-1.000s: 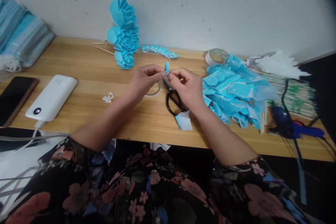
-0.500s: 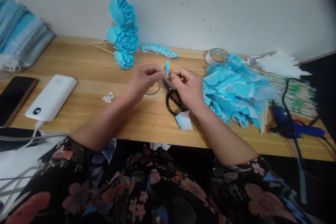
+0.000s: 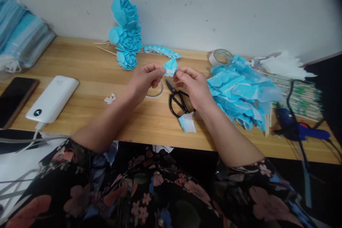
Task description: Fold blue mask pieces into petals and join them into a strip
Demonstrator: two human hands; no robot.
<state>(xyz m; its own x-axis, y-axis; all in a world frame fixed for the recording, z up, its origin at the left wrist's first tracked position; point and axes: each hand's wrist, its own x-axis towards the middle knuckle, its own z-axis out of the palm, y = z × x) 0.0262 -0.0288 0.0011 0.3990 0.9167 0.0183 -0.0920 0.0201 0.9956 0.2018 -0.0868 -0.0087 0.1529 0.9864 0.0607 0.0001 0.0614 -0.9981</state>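
Between my two hands is a small blue petal [image 3: 171, 66] of thin fabric with a white strip along its lower edge. My left hand [image 3: 146, 78] pinches its left corner; my right hand [image 3: 192, 84] pinches the right corner. Below them on the table lie black-handled scissors [image 3: 175, 101], partly behind my right hand, and a narrow tape roll [image 3: 157, 92], partly covered by my left. A blue and white fabric scrap [image 3: 187, 123] touches the scissor handles. Behind my hands lies a curved row of overlapping blue petals [image 3: 162, 51].
Blue fabric flowers [image 3: 125, 35] on sticks stand back left. At right are a heap of blue pieces [image 3: 240, 89], a wide tape roll [image 3: 220, 57], wooden sticks [image 3: 299, 96] and a blue glue gun [image 3: 301, 130]. At left are a power bank [image 3: 53, 98], phone [image 3: 17, 101] and white snippets [image 3: 109, 98].
The petal has turned from edge-on to show its broad face with the white strip. My hands have moved slightly apart, each keeping its pinch.
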